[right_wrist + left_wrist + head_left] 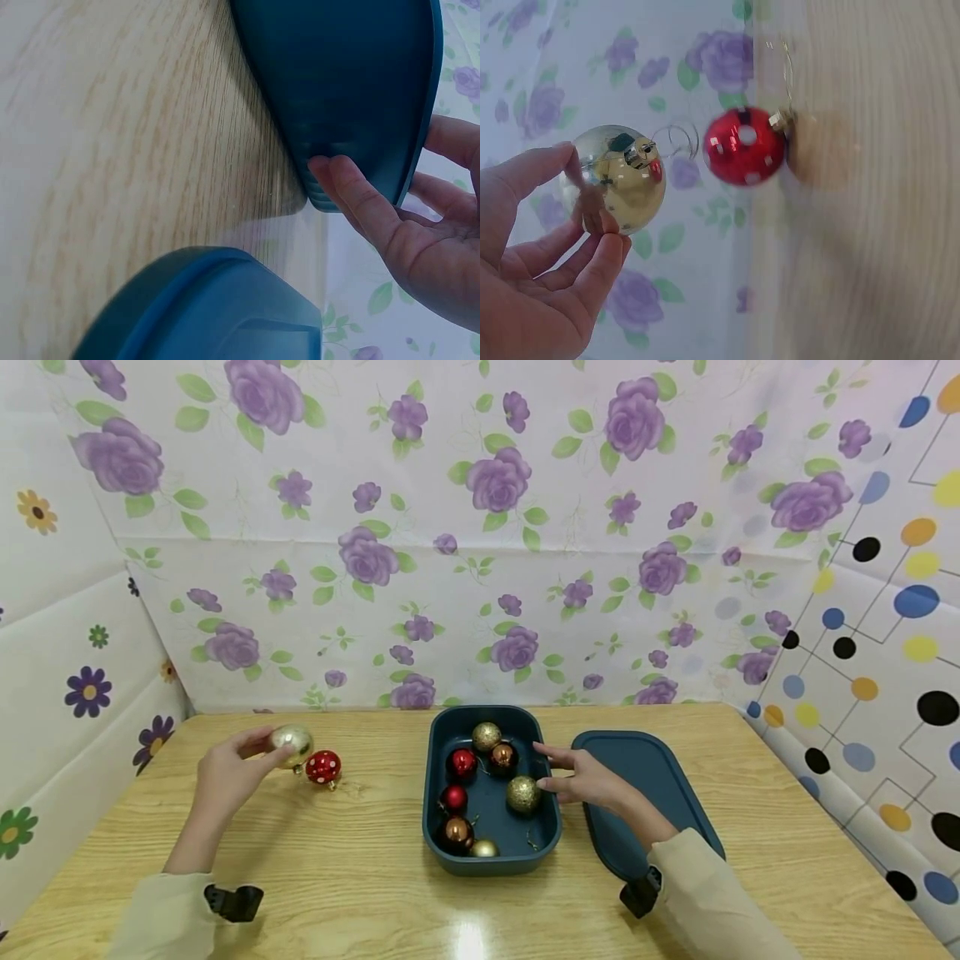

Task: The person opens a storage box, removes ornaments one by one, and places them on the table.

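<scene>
My left hand (230,777) pinches a shiny pale-gold Christmas bauble (294,746) between thumb and fingers, at the left of the table. A silvery cap and wire loop show on this bauble (615,180) in the left wrist view. Just right of it is a red bauble with white dots (323,767), on the tabletop. At the right wall of a dark blue box (492,865), my right hand (588,779) straddles the rim. Its fingertips press the outer wall of the box (352,90) in the right wrist view, while other digits reach over the edge.
Inside the box lie several baubles, among them a glittery gold one (523,795), a red one (462,764) and a bronze one (456,833). A dark blue lid (637,768) lies flat to the right. Patterned sheets (450,610) stand behind the wooden table (360,893).
</scene>
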`<state>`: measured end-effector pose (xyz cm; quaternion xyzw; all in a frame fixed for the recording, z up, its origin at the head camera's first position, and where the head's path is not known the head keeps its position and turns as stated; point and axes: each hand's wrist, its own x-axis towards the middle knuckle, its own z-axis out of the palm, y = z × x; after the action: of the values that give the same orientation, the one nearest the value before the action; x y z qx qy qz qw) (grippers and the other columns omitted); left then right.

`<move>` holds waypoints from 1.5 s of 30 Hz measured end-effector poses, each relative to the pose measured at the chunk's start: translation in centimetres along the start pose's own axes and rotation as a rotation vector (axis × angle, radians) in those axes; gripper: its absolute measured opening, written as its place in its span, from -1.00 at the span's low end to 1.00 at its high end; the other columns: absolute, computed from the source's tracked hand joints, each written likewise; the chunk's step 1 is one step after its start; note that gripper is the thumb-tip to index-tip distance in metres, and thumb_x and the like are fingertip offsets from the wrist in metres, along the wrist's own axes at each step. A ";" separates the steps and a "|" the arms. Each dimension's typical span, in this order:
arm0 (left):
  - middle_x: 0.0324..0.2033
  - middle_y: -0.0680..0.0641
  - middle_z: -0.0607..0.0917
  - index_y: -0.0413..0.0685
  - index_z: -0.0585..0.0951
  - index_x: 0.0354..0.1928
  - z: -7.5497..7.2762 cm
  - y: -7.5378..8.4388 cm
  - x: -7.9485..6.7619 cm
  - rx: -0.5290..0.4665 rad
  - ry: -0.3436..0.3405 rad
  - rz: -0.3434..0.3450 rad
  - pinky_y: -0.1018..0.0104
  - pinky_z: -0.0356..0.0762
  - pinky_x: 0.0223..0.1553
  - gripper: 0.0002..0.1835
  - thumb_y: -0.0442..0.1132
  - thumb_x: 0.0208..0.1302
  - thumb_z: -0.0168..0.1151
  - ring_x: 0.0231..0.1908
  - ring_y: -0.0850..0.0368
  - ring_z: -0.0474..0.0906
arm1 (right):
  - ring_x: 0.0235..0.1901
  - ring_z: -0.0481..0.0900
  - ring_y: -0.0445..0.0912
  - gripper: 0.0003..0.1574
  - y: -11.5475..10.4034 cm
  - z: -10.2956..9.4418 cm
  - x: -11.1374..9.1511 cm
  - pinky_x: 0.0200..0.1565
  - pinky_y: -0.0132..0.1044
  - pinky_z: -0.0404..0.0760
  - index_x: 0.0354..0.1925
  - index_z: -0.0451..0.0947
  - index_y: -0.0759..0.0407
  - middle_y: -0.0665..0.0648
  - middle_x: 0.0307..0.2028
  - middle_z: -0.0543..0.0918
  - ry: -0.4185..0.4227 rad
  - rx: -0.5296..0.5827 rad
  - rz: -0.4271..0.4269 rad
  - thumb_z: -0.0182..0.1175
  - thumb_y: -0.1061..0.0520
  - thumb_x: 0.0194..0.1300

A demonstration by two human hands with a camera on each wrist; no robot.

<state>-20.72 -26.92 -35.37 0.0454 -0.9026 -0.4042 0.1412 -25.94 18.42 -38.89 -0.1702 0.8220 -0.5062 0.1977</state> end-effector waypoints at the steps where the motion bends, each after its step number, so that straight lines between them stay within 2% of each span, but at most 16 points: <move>1: 0.03 -0.37 0.50 -0.33 0.38 0.19 -0.2 -0.4 0.0 0.000 0.002 -0.017 0.02 0.48 -0.16 -0.27 0.12 0.17 0.16 0.03 -0.27 0.41 | 0.29 0.07 0.23 -0.11 0.0 0.0 0.0 -0.17 -0.07 0.58 0.39 0.03 0.07 0.42 0.32 0.04 0.001 -0.002 0.002 0.21 0.06 0.19; 8: 0.05 -0.40 0.46 -0.39 0.35 0.19 -0.8 -3.3 0.3 0.027 0.000 -0.102 0.00 0.45 -0.12 -0.25 0.14 0.19 0.12 0.02 -0.27 0.41 | 0.28 0.08 0.23 -0.11 -0.1 0.0 0.0 -0.19 -0.03 0.57 0.39 0.02 0.08 0.43 0.32 0.04 -0.001 -0.013 0.003 0.20 0.06 0.20; 14: 0.08 -0.44 0.41 -0.43 0.31 0.21 -0.8 -4.5 0.7 0.030 -0.041 -0.148 -0.08 0.39 -0.04 -0.19 0.16 0.18 0.12 0.05 -0.32 0.35 | 0.28 0.09 0.23 -0.12 -0.2 0.0 -0.1 -0.20 -0.04 0.57 0.39 0.02 0.08 0.44 0.32 0.04 0.002 -0.011 0.010 0.20 0.08 0.21; 22: 0.04 -0.46 0.44 -0.47 0.33 0.17 -0.6 -4.9 1.0 0.059 -0.065 -0.132 -0.08 0.40 -0.07 -0.26 0.09 0.21 0.12 0.02 -0.33 0.36 | 0.29 0.06 0.24 -0.13 -0.2 -0.1 -0.1 -0.19 -0.05 0.57 0.39 0.01 0.09 0.44 0.32 0.03 -0.006 -0.013 0.015 0.19 0.09 0.22; 28: 0.04 -0.48 0.42 -0.49 0.33 0.15 -0.4 -4.9 1.2 0.087 -0.104 -0.156 -0.10 0.39 -0.07 -0.27 0.05 0.20 0.16 0.01 -0.36 0.35 | 0.29 0.05 0.24 -0.13 -0.2 -0.1 -0.1 -0.17 -0.03 0.57 0.40 0.00 0.09 0.43 0.33 0.02 -0.008 -0.014 0.016 0.18 0.09 0.23; 33: -0.02 -0.47 0.48 -0.52 0.37 0.10 -0.1 -5.1 1.4 0.121 -0.115 -0.122 -0.07 0.43 -0.14 -0.32 -0.01 0.18 0.20 -0.05 -0.35 0.41 | 0.29 0.05 0.25 -0.12 -0.2 -0.1 -0.1 -0.16 -0.04 0.57 0.40 -0.01 0.10 0.44 0.33 0.01 -0.012 -0.022 0.011 0.18 0.07 0.23; 39: -0.05 -0.47 0.50 -0.52 0.38 0.09 0.0 -5.5 1.6 0.143 -0.118 -0.092 -0.07 0.44 -0.16 -0.32 0.00 0.18 0.20 -0.07 -0.34 0.42 | 0.29 0.06 0.24 -0.11 -0.2 -0.1 -0.1 -0.18 -0.05 0.58 0.40 0.00 0.09 0.43 0.32 0.03 -0.003 -0.022 0.016 0.19 0.07 0.22; 45: -0.01 -0.47 0.47 -0.52 0.36 0.12 -0.1 -5.3 1.5 0.138 -0.132 -0.110 -0.09 0.43 -0.13 -0.29 0.02 0.20 0.18 -0.04 -0.35 0.41 | 0.29 0.07 0.22 -0.11 -0.1 0.1 0.1 -0.20 -0.06 0.58 0.39 0.04 0.06 0.41 0.32 0.06 0.013 -0.015 0.020 0.22 0.07 0.19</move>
<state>-22.26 -30.83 -38.99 0.0776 -0.9317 -0.3503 0.0556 -25.96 18.33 -38.87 -0.1601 0.8287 -0.4992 0.1963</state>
